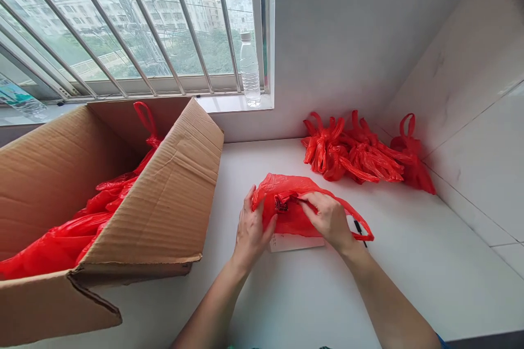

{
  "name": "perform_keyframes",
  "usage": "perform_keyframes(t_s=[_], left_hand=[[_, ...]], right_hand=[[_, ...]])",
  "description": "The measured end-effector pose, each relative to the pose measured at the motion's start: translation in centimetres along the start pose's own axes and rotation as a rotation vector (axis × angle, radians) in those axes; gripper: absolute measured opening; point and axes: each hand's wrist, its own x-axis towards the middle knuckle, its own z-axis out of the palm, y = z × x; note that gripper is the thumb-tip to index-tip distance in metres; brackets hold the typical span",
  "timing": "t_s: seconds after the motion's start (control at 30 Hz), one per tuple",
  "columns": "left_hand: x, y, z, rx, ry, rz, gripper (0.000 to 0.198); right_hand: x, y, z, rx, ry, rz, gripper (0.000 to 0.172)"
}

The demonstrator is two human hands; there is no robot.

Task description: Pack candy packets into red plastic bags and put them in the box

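A red plastic bag (301, 223) lies on the white countertop with its mouth spread toward me. My left hand (251, 223) grips the bag's left side, thumb at the front and fingers behind. Inside the mouth shows a small dark-and-red item (281, 204), too small to name. My right hand (327, 218) reaches into the opening from the right, its thumb and fingers closed together beside that item; what they pinch is hidden. Under the bag, a white paper (297, 243) with faint writing sticks out. A black pen (360, 232) lies partly covered by the bag's right handle.
On the left stands an open cardboard box (164, 191) with several red bags (90, 218) inside. Tied red bags (352, 150) sit against the back wall at right. A clear bottle (249, 71) stands on the sill beside the barred window; another bottle (18, 95) lies at far left.
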Motion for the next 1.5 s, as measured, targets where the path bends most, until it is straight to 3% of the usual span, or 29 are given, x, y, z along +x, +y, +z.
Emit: perform_keyframes(t_s=[0.13,0.23,0.33,0.57,0.73,0.8,1.13,1.3,1.5], left_hand=[[0.2,1.0,-1.1,-0.009,0.095,0.01,0.028],[0.2,1.9,-2.1,-0.061,0.207,0.077,0.017],[0.0,2.4,-2.5,-0.05,0.242,0.128,0.015],[-0.1,2.4,-2.2,-0.095,0.153,0.134,0.012],[-0.1,1.9,-2.5,-0.29,0.172,0.038,0.023],[0.0,1.8,-2.6,-0.298,0.168,0.031,0.025],[-0.2,1.8,-2.4,-0.259,0.154,0.115,0.034],[-0.2,1.9,-2.5,-0.222,0.141,0.15,0.024],[-0.2,2.0,-2.5,-0.218,0.167,0.133,0.026]], right_hand=[[0.1,-1.5,-1.3,0.571,-0.098,0.229,0.023],[0.2,-2.0,-1.4,0.783,-0.16,0.324,0.025],[0.2,-2.1,-1.0,0.862,-0.18,0.344,0.025],[-0.1,-2.2,-0.7,0.92,-0.266,0.288,0.028],[-0.4,-2.2,-1.9,0.932,-0.593,0.24,0.032],[-0.4,-2.5,-2.1,0.925,-0.639,0.221,0.03],[-0.5,-2.9,-1.1,1.01,-0.442,0.286,0.032],[-0.4,-3.1,-0.9,1.027,-0.337,0.316,0.037],[-0.3,-3.6,-1.1,1.033,-0.34,0.321,0.047]])
